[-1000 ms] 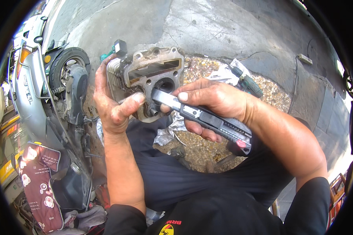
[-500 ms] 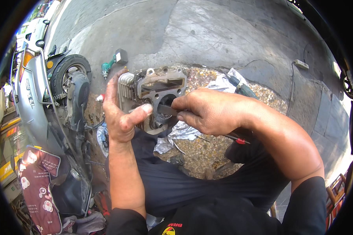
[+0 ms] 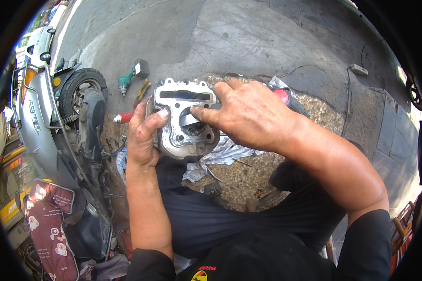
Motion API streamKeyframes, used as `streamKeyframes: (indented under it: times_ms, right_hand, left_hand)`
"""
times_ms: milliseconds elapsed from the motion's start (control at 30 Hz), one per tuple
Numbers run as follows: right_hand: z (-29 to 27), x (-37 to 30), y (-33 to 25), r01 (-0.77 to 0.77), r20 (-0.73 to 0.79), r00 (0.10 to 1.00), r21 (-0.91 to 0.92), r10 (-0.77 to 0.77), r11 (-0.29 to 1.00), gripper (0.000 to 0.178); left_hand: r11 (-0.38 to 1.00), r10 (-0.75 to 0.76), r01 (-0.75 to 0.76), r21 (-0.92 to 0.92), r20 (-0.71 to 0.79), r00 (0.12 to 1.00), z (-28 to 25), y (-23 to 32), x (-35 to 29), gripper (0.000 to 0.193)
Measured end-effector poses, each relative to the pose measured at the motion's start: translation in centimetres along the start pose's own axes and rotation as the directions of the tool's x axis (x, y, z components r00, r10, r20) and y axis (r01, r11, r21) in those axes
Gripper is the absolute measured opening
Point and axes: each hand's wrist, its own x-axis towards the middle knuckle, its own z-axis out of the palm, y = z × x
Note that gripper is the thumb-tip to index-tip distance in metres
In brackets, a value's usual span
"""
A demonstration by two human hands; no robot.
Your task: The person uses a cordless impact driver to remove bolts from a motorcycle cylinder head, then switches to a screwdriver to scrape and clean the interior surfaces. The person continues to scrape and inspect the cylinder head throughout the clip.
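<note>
My left hand [image 3: 143, 138] grips the left side of a grey metal engine cylinder [image 3: 185, 117], holding it up over my lap with its flat gasket face toward me. My right hand [image 3: 251, 114] is closed around a utility knife [image 3: 283, 96] with a red and black handle. Its blade lies across the cylinder's round bore, and my index finger presses down on the blade.
A silver scooter [image 3: 37, 126] with its rear wheel [image 3: 82, 91] stands at the left. On the concrete beyond lie a green power tool [image 3: 131, 77], pliers [image 3: 142, 92] and a red-handled screwdriver [image 3: 123, 117]. Crumpled paper [image 3: 220, 157] lies on the gravel beneath the cylinder.
The cylinder has turned so its flat face points at me. My right hand shifted from holding the knife out to the right to laying the blade over the bore.
</note>
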Motion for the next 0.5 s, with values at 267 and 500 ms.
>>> streamKeyframes:
  times_ms: [267,500]
  right_hand:
    - [-1.2,-0.3,1.5,-0.304,0.305,0.92,0.155,0.247,0.94,0.02]
    - [0.2,0.9,3.4,-0.642,0.384,0.75,0.618,0.538,0.454,0.037]
  left_hand:
    - [1.0,0.017,-0.016,0.017,-0.067,0.998,0.1,0.1,0.1,0.07]
    - [0.999,0.029,-0.027,-0.044,0.039,0.999,1.1,0.3,0.2,0.075]
